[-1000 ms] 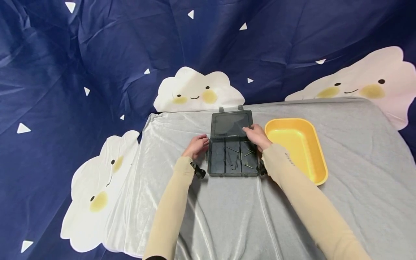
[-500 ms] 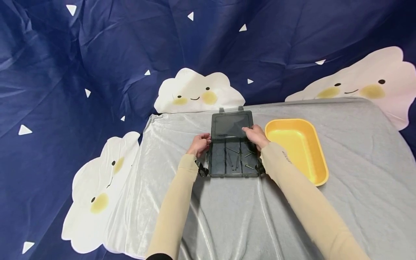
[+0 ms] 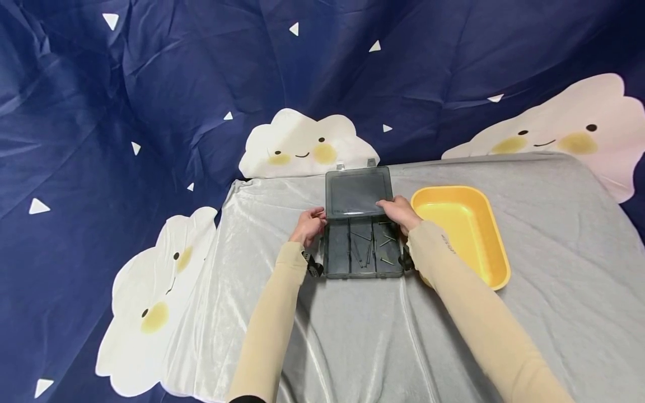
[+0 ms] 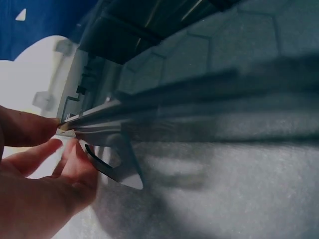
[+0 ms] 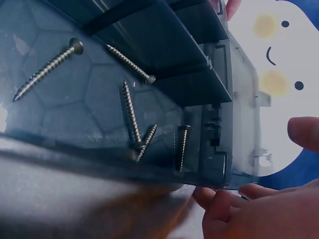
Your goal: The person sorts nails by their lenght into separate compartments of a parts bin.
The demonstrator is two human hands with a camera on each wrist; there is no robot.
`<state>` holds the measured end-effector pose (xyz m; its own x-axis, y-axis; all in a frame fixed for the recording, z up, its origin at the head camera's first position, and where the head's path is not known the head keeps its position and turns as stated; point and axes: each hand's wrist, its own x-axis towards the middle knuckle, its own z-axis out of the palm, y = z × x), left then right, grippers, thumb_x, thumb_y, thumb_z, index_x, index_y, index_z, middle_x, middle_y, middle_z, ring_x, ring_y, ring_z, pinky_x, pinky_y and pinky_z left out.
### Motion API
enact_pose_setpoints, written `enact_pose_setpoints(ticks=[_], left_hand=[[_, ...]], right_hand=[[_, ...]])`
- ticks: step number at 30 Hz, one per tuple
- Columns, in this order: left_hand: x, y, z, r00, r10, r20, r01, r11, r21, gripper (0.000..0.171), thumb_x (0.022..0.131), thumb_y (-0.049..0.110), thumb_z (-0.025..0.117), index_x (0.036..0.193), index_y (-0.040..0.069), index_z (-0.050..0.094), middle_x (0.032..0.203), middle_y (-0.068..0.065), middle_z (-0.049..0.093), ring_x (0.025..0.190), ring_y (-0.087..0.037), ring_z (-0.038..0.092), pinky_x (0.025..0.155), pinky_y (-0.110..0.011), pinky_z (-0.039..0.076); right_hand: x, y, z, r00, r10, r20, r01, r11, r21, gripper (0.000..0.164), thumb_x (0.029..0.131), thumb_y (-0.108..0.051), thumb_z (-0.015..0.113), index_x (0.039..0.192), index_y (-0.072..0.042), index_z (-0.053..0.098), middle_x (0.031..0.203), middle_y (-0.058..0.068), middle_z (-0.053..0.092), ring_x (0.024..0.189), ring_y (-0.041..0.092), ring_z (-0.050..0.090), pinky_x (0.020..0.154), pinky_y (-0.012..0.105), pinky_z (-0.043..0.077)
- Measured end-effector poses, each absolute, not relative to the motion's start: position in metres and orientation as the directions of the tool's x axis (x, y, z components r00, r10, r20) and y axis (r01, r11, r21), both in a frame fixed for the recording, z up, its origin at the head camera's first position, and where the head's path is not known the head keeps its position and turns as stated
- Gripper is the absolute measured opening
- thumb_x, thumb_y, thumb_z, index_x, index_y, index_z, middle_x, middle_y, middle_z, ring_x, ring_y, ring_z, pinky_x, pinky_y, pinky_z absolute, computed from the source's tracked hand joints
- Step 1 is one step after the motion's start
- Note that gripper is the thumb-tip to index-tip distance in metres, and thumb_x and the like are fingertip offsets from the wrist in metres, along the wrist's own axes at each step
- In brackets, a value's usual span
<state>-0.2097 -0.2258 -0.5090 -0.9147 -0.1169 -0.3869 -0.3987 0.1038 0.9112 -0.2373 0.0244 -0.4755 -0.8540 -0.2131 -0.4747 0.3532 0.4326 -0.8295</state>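
A dark translucent compartment box (image 3: 363, 276) lies on the cloth, its hinged lid (image 3: 358, 193) swung back and slightly raised. Long thin screws (image 3: 360, 235) lie in the middle compartment; several shorter screws (image 5: 130, 112) are in the right one. The left compartment holds nothing visible. My left hand (image 3: 308, 225) pinches the box's back left corner near the hinge, thumb above and fingers below, as the left wrist view shows. At the back right corner, my right hand (image 3: 400, 212) holds the edge, fingers underneath and thumb over the lid's side.
A yellow tray (image 3: 496, 240) stands just right of the box, partly behind the right sleeve (image 3: 468, 291). Grey cloth (image 3: 353, 336) with folds covers the table. Behind it hangs a dark blue curtain (image 3: 428, 67) with printed clouds.
My left hand has moved right onto the box's back left corner. The lid's far edge has risen a little. My right hand has stayed at the back right corner.
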Motion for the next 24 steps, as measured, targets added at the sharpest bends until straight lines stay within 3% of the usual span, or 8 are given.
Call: enact_pose_setpoints(ticks=[4, 9, 14, 19, 24], left_hand=[[-0.207, -0.224, -0.509, -0.934, -0.122, -0.335, -0.350, 0.129, 0.928, 0.066, 0.083, -0.017, 0.046, 0.145, 0.005, 0.041, 0.134, -0.021, 0.051, 0.092, -0.019, 0.053, 0.057, -0.022, 0.039], [-0.206, -0.223, -0.509, -0.957, -0.139, -0.255, -0.280, 0.210, 0.937, 0.070, 0.082, -0.015, 0.048, 0.146, 0.011, 0.042, 0.128, -0.020, 0.051, 0.093, -0.018, 0.054, 0.063, -0.019, 0.043], [-0.205, -0.222, -0.511, -0.970, -0.154, -0.188, -0.222, 0.244, 0.944, 0.071, 0.078, -0.019, 0.049, 0.143, 0.010, 0.045, 0.121, -0.020, 0.052, 0.095, -0.021, 0.058, 0.068, -0.017, 0.045], [-0.201, -0.222, -0.509, -0.979, -0.159, -0.127, -0.170, 0.296, 0.940, 0.055, 0.083, -0.014, 0.053, 0.134, 0.006, 0.048, 0.119, -0.021, 0.054, 0.103, -0.031, 0.062, 0.077, -0.025, 0.049], [-0.192, -0.224, -0.497, -0.992, -0.125, -0.020, -0.070, 0.411, 0.909, 0.039, 0.092, 0.003, 0.057, 0.131, 0.004, 0.049, 0.125, -0.018, 0.056, 0.114, -0.032, 0.060, 0.092, -0.035, 0.051]], right_hand=[[-0.235, 0.026, -0.475, -0.877, -0.201, -0.436, 0.337, 0.387, -0.858, 0.072, 0.098, -0.028, 0.046, 0.152, 0.006, 0.011, 0.158, 0.024, 0.016, 0.145, 0.037, 0.020, 0.118, 0.048, 0.023], [-0.232, 0.032, -0.472, -0.886, -0.222, -0.407, 0.312, 0.363, -0.878, 0.076, 0.096, -0.022, 0.046, 0.153, 0.002, 0.002, 0.157, 0.026, 0.016, 0.144, 0.038, 0.023, 0.118, 0.050, 0.023], [-0.231, 0.034, -0.468, -0.903, -0.229, -0.362, 0.256, 0.391, -0.884, 0.079, 0.095, -0.021, 0.051, 0.153, 0.003, 0.003, 0.154, 0.030, 0.020, 0.142, 0.041, 0.026, 0.117, 0.050, 0.025], [-0.227, 0.034, -0.457, -0.932, -0.206, -0.300, 0.201, 0.397, -0.895, 0.078, 0.094, -0.022, 0.055, 0.152, 0.003, 0.010, 0.152, 0.028, 0.026, 0.141, 0.040, 0.029, 0.115, 0.048, 0.028], [-0.218, 0.040, -0.439, -0.981, -0.170, -0.088, 0.008, 0.421, -0.907, 0.063, 0.093, -0.019, 0.057, 0.145, 0.005, 0.030, 0.143, 0.026, 0.038, 0.131, 0.041, 0.044, 0.108, 0.048, 0.038]])
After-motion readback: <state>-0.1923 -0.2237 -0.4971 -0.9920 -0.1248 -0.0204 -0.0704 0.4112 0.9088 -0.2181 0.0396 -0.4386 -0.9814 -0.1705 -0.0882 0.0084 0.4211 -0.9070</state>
